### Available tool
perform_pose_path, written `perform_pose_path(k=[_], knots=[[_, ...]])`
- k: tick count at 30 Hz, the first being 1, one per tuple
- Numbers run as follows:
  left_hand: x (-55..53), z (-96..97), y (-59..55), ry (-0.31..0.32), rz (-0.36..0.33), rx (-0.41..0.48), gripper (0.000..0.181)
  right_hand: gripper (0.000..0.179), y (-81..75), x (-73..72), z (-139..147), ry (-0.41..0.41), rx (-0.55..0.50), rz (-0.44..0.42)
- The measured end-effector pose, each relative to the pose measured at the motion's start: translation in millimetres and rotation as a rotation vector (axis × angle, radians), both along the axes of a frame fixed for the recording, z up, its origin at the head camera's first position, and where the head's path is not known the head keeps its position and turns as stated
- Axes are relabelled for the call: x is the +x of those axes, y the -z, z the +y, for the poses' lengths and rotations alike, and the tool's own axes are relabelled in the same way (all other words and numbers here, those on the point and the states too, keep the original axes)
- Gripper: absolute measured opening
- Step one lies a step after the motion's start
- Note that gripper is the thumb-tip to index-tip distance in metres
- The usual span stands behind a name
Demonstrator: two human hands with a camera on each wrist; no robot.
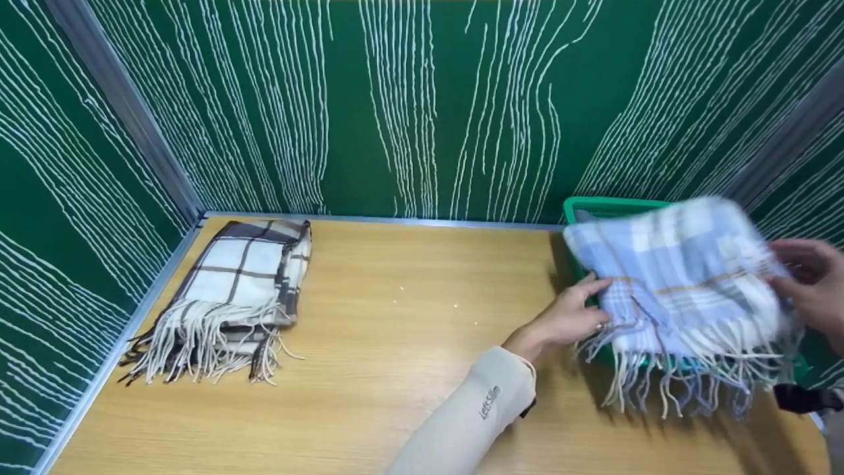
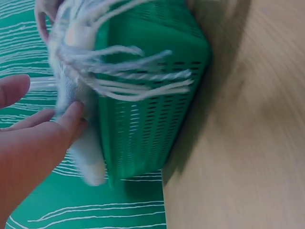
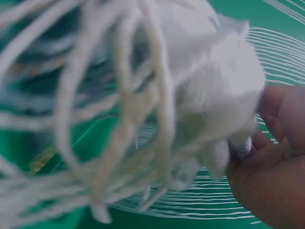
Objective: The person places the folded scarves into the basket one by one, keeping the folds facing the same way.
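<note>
A folded blue-and-white plaid scarf [image 1: 679, 270] with long fringe lies over the top of a green basket [image 1: 580, 204]. My left hand [image 1: 573, 313] touches the scarf's left edge; in the left wrist view its fingers [image 2: 71, 119] are nearly straight and the thumb stands off the cloth. At the opposite edge, my right hand [image 1: 817, 284] holds the scarf between thumb and fingers. The right wrist view has blurred fringe [image 3: 124, 95] close up, with the right hand [image 3: 271, 176] by the cloth. Most of the basket's inside is hidden.
Another folded scarf [image 1: 237, 277], brown-and-white checked with fringe, lies at the table's left. Green panels with white wavy lines [image 1: 409, 105] rise behind and at both sides of the wooden table [image 1: 395, 363]. Small white specks dot the tabletop.
</note>
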State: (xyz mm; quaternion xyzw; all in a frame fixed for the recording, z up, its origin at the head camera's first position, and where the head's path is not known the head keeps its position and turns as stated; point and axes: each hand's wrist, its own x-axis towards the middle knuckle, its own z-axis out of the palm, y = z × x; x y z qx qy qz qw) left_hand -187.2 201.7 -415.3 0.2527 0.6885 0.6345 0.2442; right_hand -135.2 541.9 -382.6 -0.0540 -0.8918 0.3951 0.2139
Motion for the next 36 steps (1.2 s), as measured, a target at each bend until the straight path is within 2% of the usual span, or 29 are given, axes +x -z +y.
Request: perform_pose_path(k=[2, 6, 9, 13, 16, 20, 28, 32, 36], knots=[[0.9, -3.1, 2.9, 0.000, 0.011, -0.033, 0.059, 0.039, 9.6, -1.4, -1, 0.004, 0.104, -0.090], [3.1, -7.4, 7.8, 0.020, 0.046, -0.041, 0.053, 0.041, 23.7, -2.2, -2, -0.037, 0.287, -0.262], [5.0, -10.2, 10.8, 0.038, 0.074, -0.049, 0.049, 0.038, 27.8, -2.7, -6, -0.072, 0.327, -0.318], [7.4, -15.6, 17.5, 0.042, 0.039, -0.025, 0.047, 0.037, 28.3, -3.7, -17, -0.096, 0.326, -0.359], [6.8, -23.6, 24.2, 0.023, 0.020, -0.021, 0.046, 0.038, 27.6, -4.2, -26, -0.105, 0.319, -0.368], [1.2, -38.9, 31.1, -0.017, 0.045, -0.043, 0.045, 0.036, 25.2, -4.9, -37, -0.115, 0.325, -0.335], [-10.3, -74.6, 37.3, -0.110, 0.024, -0.031, 0.047, 0.032, 18.1, -3.5, -64, -0.152, 0.296, -0.254], [-16.8, -93.3, 39.2, -0.145, 0.028, 0.013, 0.046, 0.032, 14.6, -2.1, -80, -0.158, 0.280, -0.229], [-22.7, -113.2, 40.6, -0.174, 0.038, 0.063, 0.047, 0.032, 13.9, -1.8, -92, -0.185, 0.277, -0.144]])
